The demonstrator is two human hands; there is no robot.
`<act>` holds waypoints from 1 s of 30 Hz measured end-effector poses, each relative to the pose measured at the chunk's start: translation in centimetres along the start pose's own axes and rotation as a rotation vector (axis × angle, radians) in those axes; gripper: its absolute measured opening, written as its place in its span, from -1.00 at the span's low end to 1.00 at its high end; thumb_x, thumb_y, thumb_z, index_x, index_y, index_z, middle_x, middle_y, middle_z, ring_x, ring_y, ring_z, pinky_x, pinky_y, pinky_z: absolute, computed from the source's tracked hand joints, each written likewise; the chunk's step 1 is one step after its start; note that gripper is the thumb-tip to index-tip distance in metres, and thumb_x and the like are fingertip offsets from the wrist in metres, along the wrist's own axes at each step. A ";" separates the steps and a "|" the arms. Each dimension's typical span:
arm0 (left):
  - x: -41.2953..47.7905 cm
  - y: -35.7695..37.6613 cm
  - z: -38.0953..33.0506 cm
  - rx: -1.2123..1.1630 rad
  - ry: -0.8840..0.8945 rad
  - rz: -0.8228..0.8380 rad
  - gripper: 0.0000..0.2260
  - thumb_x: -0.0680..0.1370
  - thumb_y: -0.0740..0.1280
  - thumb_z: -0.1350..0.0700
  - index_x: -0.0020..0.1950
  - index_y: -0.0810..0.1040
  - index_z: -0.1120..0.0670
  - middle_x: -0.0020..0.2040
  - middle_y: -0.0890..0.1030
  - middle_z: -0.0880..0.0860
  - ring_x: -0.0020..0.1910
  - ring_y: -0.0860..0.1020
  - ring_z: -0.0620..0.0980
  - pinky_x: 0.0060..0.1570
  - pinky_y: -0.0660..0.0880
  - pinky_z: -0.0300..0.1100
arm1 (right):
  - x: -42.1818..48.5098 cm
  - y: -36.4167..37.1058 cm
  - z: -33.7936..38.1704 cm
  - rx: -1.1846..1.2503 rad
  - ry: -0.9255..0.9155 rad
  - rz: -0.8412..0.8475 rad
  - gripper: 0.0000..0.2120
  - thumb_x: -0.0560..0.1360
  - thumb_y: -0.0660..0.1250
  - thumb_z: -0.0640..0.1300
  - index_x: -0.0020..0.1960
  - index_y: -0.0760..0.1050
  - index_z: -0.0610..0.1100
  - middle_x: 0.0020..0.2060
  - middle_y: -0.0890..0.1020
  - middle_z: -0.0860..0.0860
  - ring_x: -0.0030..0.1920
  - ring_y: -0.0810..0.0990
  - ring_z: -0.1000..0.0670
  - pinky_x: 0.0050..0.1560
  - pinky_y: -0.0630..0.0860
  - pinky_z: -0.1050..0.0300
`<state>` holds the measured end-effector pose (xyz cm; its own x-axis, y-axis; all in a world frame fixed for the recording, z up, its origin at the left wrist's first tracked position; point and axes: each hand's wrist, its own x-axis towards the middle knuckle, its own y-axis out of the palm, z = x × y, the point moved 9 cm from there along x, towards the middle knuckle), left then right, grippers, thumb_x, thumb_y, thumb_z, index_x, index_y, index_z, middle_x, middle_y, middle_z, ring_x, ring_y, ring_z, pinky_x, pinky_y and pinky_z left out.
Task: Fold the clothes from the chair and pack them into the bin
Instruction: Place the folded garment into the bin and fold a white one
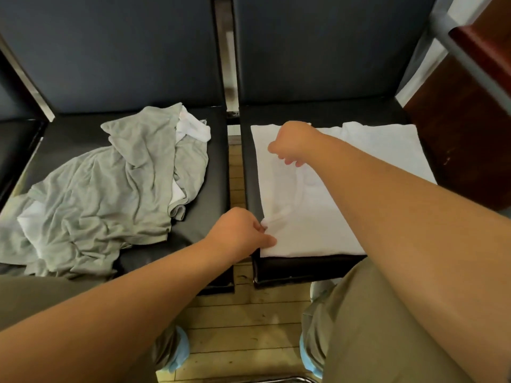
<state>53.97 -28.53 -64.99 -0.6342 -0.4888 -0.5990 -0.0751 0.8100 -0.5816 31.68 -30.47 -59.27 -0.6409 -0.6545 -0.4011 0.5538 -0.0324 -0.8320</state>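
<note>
Head view: one white shirt (304, 225) pinched by left hand (240, 230); right hand (293, 142) grip unclear.

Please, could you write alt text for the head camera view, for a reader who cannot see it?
A person's left hand pinches the near left edge of a white T-shirt spread flat on the right black chair seat, while the right hand, curled, is over its far left part. Crumpled grey and white clothes lie on the left seat.
</note>
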 end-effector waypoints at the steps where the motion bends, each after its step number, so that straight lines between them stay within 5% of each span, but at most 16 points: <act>1: 0.0 0.0 0.1 -0.016 -0.011 0.009 -0.70 0.48 0.61 -0.06 -0.17 0.72 0.18 0.04 0.76 0.10 -0.12 0.70 0.03 -0.06 0.64 -0.08 | 0.6 -0.1 0.6 -0.046 -0.010 -0.029 -0.66 0.64 0.39 0.02 0.27 0.55 -0.20 -0.05 0.64 -0.08 -0.11 0.65 -0.06 -0.15 0.59 0.08; 3: 0.2 0.1 0.3 -0.044 -0.025 0.014 -0.70 0.49 0.60 -0.03 -0.15 0.70 0.21 -0.03 0.75 0.13 -0.15 0.68 0.04 -0.14 0.57 -0.13 | 1.5 0.1 2.0 -0.095 -0.051 -0.079 -0.59 0.60 0.42 0.09 0.26 0.55 -0.19 -0.09 0.59 -0.06 -0.08 0.62 -0.07 -0.12 0.54 0.05; 8: 0.6 0.3 0.8 -0.135 -0.055 0.043 -0.73 0.47 0.58 0.01 -0.26 0.56 0.10 -0.28 0.54 0.10 -0.30 0.52 0.03 -0.22 0.46 -0.13 | 2.5 1.8 4.8 -0.188 -0.187 -0.192 -0.29 0.51 0.52 0.06 0.55 0.32 -0.08 0.35 0.49 -0.11 0.25 0.58 -0.20 0.12 0.63 -0.11; 15: 0.1 -0.2 1.4 -0.253 -0.089 0.122 -0.79 0.48 0.58 0.11 -0.03 0.69 0.23 -0.23 0.72 0.16 -0.29 0.62 0.07 -0.20 0.65 -0.06 | 2.9 3.6 6.7 -0.316 -0.307 -0.210 -0.31 0.55 0.40 -0.33 0.59 0.34 0.08 0.34 0.51 -0.13 0.23 0.57 -0.23 0.02 0.61 -0.05; 21: -0.6 -2.1 1.4 -0.272 -0.136 0.127 -0.81 0.53 0.53 0.12 0.06 0.64 0.17 -0.27 0.68 0.08 -0.32 0.62 0.00 -0.32 0.58 -0.18 | 2.6 0.8 7.5 -0.036 -0.269 -0.295 -0.60 0.65 0.30 -0.34 0.27 0.68 0.08 0.45 0.41 -0.09 0.31 0.56 -0.21 0.21 0.58 0.05; 25: -0.9 -4.5 1.1 -0.312 -0.137 0.100 -0.75 0.49 0.53 0.17 0.14 0.65 0.18 -0.07 0.73 0.15 -0.09 0.71 0.13 -0.06 0.68 -0.03 | 2.1 -2.2 7.6 0.129 -0.213 -0.342 -0.66 0.70 0.24 -0.29 0.26 0.71 0.00 0.42 0.45 -0.08 0.34 0.55 -0.16 0.42 0.47 0.08; 27: -1.2 -5.7 0.3 -0.365 -0.085 0.104 -0.72 0.49 0.52 0.21 0.19 0.63 0.15 0.03 0.74 0.16 0.01 0.73 0.15 0.09 0.70 0.06 | 1.6 -3.8 7.3 0.272 -0.203 -0.371 -0.68 0.71 0.22 -0.21 0.27 0.71 -0.03 0.35 0.56 -0.09 0.28 0.60 -0.13 0.36 0.53 0.10; 30: -1.9 -6.3 -1.5 -0.505 0.018 0.162 -0.59 0.48 0.51 0.27 0.30 0.59 0.03 0.15 0.72 0.15 0.10 0.72 0.21 0.04 0.71 0.06 | 1.1 -5.9 5.9 0.415 -0.143 -0.410 -0.70 0.65 0.24 -0.13 0.20 0.70 -0.19 0.14 0.69 -0.20 0.03 0.70 -0.13 0.13 0.68 -0.19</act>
<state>54.48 -32.25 -59.31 -0.6812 -0.3421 -0.6473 -0.3334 0.9321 -0.1418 30.89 -35.46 -52.53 -0.7840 -0.6207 0.0004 0.4564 -0.5769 -0.6774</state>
